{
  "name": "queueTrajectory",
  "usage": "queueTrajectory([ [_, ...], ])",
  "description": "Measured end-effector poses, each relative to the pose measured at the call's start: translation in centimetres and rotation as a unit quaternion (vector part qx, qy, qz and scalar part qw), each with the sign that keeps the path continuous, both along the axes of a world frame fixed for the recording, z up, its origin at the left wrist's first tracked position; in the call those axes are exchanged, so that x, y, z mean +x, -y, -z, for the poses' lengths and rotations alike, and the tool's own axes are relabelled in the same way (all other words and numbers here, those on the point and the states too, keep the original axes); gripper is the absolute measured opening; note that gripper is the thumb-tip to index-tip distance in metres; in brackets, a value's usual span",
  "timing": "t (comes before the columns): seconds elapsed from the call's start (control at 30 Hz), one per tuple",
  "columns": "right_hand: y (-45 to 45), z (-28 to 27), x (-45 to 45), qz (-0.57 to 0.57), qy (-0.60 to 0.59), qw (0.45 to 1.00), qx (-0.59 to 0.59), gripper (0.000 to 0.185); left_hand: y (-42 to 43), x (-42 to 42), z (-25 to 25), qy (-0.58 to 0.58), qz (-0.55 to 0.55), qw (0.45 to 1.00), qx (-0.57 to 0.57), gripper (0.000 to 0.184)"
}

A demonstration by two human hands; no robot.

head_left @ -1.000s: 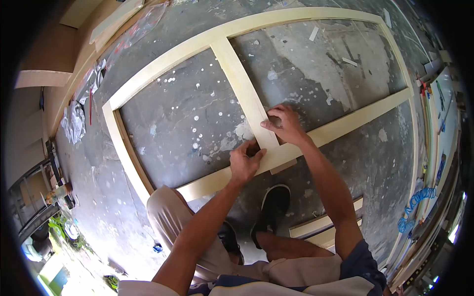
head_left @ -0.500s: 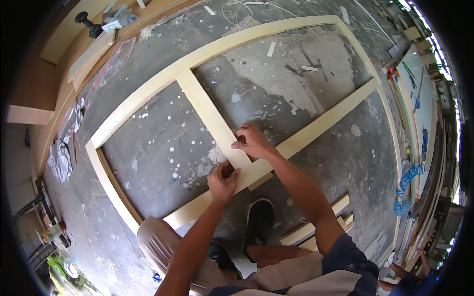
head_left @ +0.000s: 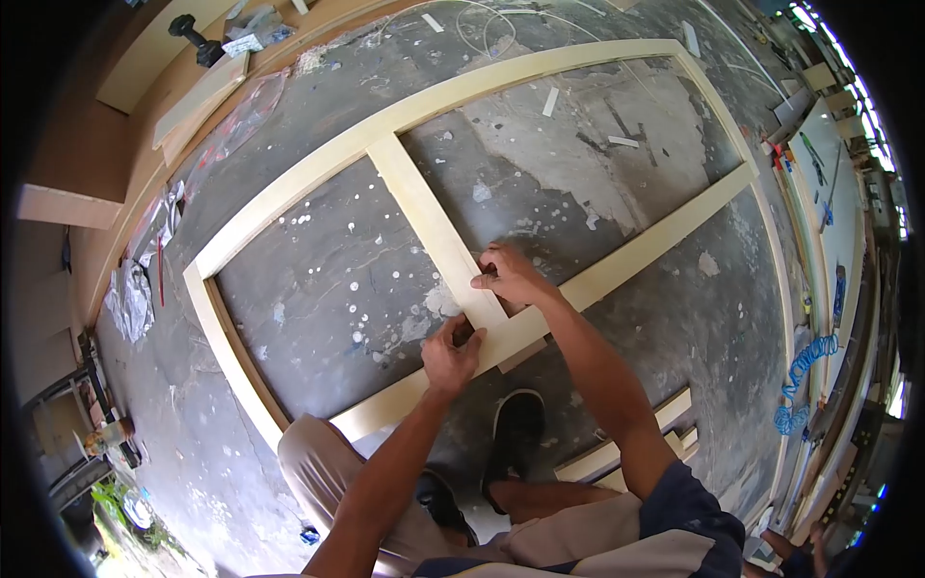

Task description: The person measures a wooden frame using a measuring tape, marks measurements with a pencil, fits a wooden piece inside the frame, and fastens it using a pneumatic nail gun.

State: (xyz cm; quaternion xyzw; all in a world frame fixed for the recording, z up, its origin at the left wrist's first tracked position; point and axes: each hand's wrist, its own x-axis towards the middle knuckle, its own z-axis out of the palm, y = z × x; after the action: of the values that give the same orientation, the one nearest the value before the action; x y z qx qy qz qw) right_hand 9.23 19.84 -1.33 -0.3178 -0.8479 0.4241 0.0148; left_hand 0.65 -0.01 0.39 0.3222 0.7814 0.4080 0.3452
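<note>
A large pale wooden frame (head_left: 660, 231) lies flat on the floor, with a crossbar (head_left: 424, 212) dividing it into two openings. My right hand (head_left: 511, 276) pinches the crossbar's right edge close to where it meets the near rail, thumb on top and fingertips hidden below. At the left side of the same joint, my left hand (head_left: 451, 358) has its fingers curled round the crossbar's edge, the thumb against the wood. A short piece of wood (head_left: 523, 356) sticks out from beneath the near rail by the joint.
Loose wooden strips (head_left: 588, 460) lie beside my right leg. A blue coiled hose (head_left: 792, 405) hangs near stacked boards at the right. Crumpled foil (head_left: 130, 301) and a black dumbbell-shaped object (head_left: 196, 40) are at the left. Part of another person (head_left: 795, 554) shows bottom right.
The whole scene has shifted slightly to the right in view as my head moved. Both hands stay at the crossbar joint, their hold much the same.
</note>
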Motion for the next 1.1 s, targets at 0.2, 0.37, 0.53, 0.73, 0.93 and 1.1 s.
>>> queueTrajectory([
  [0.2,-0.1,-0.9,-0.3,-0.005,0.009,1.000,-0.015,0.035,0.3,0.1,1.2,-0.015,0.008,0.999,0.036,0.032],
  [0.37,1.1,-0.3,0.4,0.057,-0.036,0.998,-0.021,0.042,0.1,-0.1,0.7,-0.017,0.011,0.999,0.024,0.033],
  [0.53,2.4,-1.6,0.0,0.079,0.003,0.996,0.038,0.059,0.0,0.0,0.1,0.003,0.007,1.000,0.012,0.033],
  [0.73,4.1,-3.1,-1.7,0.062,0.083,0.982,0.160,0.091,0.2,0.0,0.7,-0.006,0.006,1.000,0.013,0.032],
  [0.93,5.0,-2.1,-2.4,0.037,0.111,0.975,0.188,0.094,0.2,0.0,0.5,-0.018,0.008,1.000,0.017,0.030],
  [1.1,5.3,-1.0,-2.2,0.051,0.055,0.976,0.203,0.084,0.2,-0.1,0.6,-0.020,0.020,1.000,0.012,0.029],
])
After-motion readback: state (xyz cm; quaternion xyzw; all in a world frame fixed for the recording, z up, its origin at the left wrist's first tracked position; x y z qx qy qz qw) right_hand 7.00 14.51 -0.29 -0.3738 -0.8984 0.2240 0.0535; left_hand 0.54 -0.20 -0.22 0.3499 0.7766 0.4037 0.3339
